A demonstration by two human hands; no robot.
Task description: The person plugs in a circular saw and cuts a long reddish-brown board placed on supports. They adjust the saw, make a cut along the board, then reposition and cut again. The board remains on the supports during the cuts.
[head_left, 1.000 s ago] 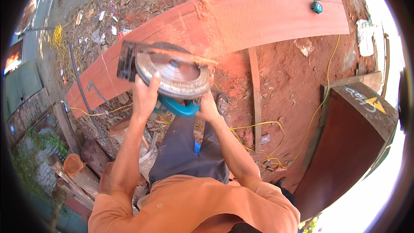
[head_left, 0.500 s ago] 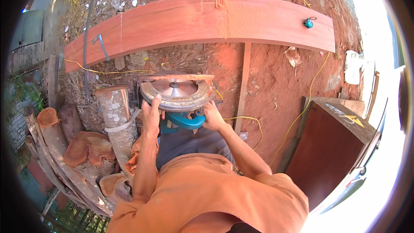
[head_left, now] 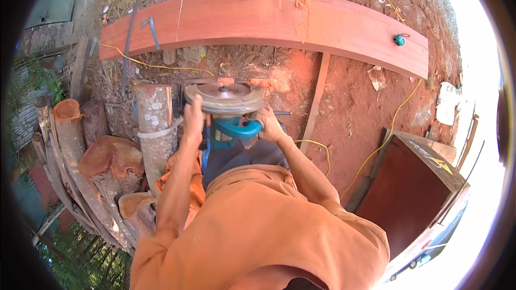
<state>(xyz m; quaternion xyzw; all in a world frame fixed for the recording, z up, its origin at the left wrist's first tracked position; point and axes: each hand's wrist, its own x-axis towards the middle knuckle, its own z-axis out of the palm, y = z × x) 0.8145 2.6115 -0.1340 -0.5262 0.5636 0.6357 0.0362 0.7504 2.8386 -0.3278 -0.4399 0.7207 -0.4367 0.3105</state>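
Note:
In front of my body I hold a circular saw [head_left: 223,137] with a teal handle and a metal blade guard, its round blade [head_left: 224,88] showing on the upper side. My left hand [head_left: 193,122] grips the saw's left side, thumb up against the guard. On the other side, my right hand [head_left: 271,124] is closed round the saw's right end, by the guard and handle. Loose reddish sawdust [head_left: 271,79] shows just beyond the saw. Farther off lies a long reddish plank [head_left: 231,19], with a pale line across its left part and a sawdust strip near its middle.
On the plank are a teal tape measure [head_left: 399,40] and a square-like tool [head_left: 154,33]. A thin wooden beam [head_left: 317,102] runs beneath it. Upright logs [head_left: 153,110] stand left; a dark reddish wooden box [head_left: 403,193] stands right. A yellow cord [head_left: 395,121] winds over the ground.
The saw has tipped in my hands and sawdust has come off it onto the ground side. My view has turned, so the plank appears farther right.

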